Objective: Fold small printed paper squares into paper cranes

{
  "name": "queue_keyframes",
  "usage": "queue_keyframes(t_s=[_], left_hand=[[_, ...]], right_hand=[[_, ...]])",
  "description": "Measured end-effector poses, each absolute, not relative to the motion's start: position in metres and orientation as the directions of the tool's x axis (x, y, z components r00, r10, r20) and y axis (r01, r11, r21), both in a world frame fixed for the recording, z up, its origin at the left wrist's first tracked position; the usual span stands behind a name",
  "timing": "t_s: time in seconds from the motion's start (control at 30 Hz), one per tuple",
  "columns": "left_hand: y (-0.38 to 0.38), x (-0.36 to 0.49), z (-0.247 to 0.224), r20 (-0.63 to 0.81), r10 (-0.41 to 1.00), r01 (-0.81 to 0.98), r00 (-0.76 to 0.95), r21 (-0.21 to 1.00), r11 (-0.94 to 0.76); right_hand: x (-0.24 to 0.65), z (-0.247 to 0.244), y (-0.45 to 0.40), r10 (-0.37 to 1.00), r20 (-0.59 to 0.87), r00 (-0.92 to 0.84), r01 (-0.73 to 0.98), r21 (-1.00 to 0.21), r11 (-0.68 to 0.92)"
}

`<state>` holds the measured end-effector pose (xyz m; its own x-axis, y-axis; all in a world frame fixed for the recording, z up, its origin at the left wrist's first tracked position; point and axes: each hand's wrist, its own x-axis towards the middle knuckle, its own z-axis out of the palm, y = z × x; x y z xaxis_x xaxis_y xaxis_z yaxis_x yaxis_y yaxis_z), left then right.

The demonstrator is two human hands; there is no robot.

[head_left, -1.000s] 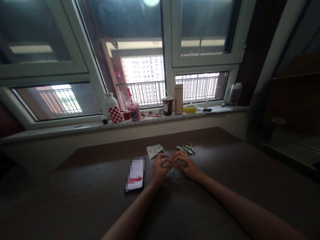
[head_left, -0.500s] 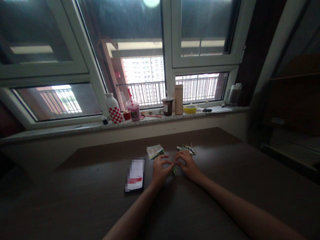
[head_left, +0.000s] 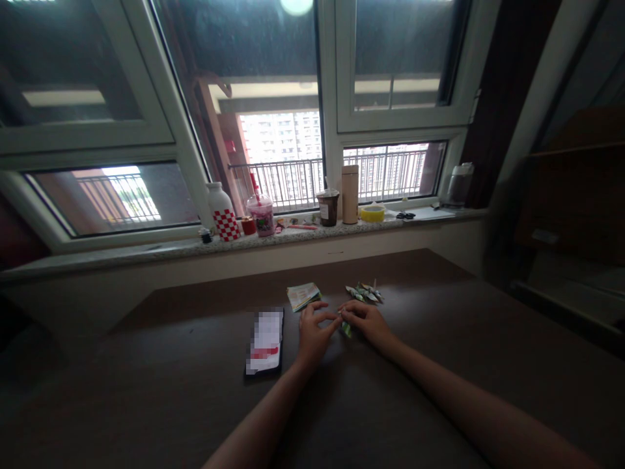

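Right of the phone (head_left: 267, 340), one green paper piece (head_left: 346, 330) sits at the fingertips of two hands: the right hand (head_left: 368, 322) pinches it, while the left hand (head_left: 314, 335) holds thumb and finger narrowly together beside it, whether gripping I cannot tell. Beyond the phone, to its right, lies one stack of flat papers (head_left: 301, 296), seemingly unworked; farther right, one heap of folded pieces (head_left: 364, 293), seemingly finished, too bunched to count. Well past the phone, the windowsill (head_left: 288, 236) bears one checkered bottle (head_left: 225, 218) and two drink cups (head_left: 328, 210).
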<state>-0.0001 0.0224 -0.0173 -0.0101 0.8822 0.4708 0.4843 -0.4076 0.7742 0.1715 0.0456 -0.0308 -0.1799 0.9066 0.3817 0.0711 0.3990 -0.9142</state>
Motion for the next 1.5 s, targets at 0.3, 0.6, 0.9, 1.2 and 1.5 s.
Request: queue_keyframes(t_s=[0.3,0.6,0.9,1.2,1.5], left_hand=[[0.0206,-0.0015,-0.0140,0.508,0.861,0.452,-0.040,0.777,-0.437],[0.0237,-0.0010,-0.0183,0.503,0.861,0.457,-0.068,0.783,-0.421],[0.0242,0.0034,-0.0225,0.561,0.827,0.521,-0.038,0.717,-0.462],[0.0231,0.0031,-0.0209,0.583,0.812,0.586,0.027,0.649,-0.485],[0.0215,0.0050,-0.0183,0.575,0.813,0.626,0.087,0.603,-0.494]], right_hand=[[0.1738,-0.0228,0.0423,0.860,0.480,-0.171,0.210,-0.835,0.508],[0.1713,-0.0267,0.0408,0.836,0.527,-0.157,0.229,-0.804,0.549],[0.1689,-0.0265,0.0407,0.844,0.520,-0.134,0.206,-0.818,0.537],[0.1694,-0.0251,0.0400,0.841,0.513,-0.170,0.221,-0.812,0.540],[0.1695,-0.0272,0.0429,0.838,0.512,-0.190,0.251,-0.799,0.546]])
